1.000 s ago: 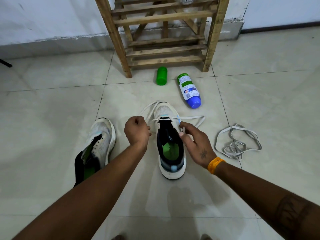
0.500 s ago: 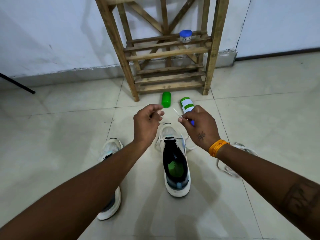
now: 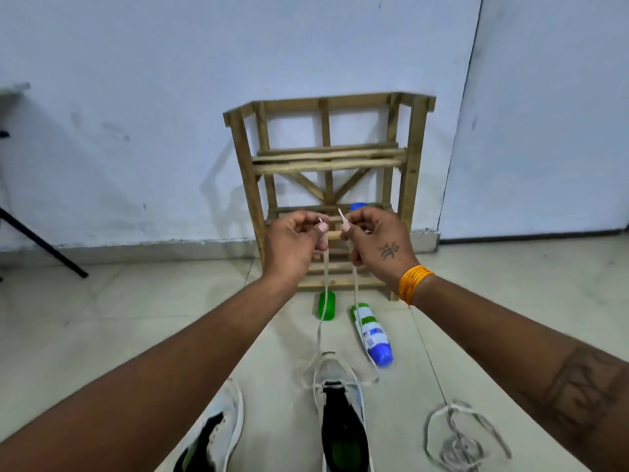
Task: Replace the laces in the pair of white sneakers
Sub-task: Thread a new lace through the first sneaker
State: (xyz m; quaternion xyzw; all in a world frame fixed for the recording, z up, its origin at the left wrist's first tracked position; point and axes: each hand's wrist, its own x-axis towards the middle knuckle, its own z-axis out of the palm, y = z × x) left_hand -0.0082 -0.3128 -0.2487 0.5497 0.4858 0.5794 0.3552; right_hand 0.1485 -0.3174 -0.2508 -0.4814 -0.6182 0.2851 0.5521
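Note:
A white sneaker (image 3: 340,379) with a black and green inside stands on the floor at bottom centre, toe pointing away. A white lace (image 3: 325,301) runs from its front eyelets up to both hands in two strands. My left hand (image 3: 294,243) pinches the tip of the left strand, and my right hand (image 3: 377,241) pinches the tip of the right strand; both are raised high and close together. The second white sneaker (image 3: 221,427) lies at bottom left, partly behind my left forearm. A loose lace (image 3: 459,437) is piled on the floor at bottom right.
A wooden rack (image 3: 326,185) stands against the white wall ahead. A green cap (image 3: 326,306) and a lying bottle with a blue end (image 3: 372,335) sit on the tiles in front of it. A black stand leg (image 3: 44,247) crosses the far left.
Both hands have risen from the sneaker's eyelets, drawing the two lace ends up and taut. The view has tilted up towards the wall.

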